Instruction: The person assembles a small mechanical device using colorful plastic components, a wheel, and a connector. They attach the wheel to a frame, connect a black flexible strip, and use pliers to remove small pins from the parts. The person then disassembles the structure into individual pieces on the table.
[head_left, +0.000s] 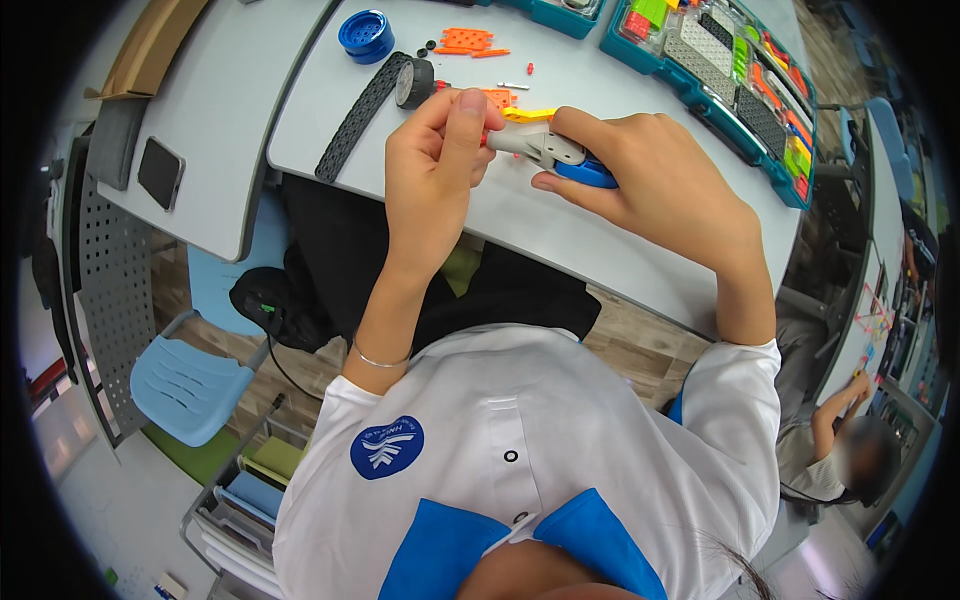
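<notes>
Above the table's near edge, my right hand is wrapped round a grey and blue plastic hand tool. The grey nose points left toward my left hand. That hand is closed in a pinch on a small red piece, mostly hidden by the fingers, at the tool's tip. A yellow plastic part shows just beyond the tool. Right behind my left fingers is a black wheel with a grey hub. I cannot tell whether the wheel is joined to the red piece.
Farther off lie a black track, a blue wheel rim and orange plates. A teal case of building parts stands at right. A phone rests on the left table. Another person sits at far right.
</notes>
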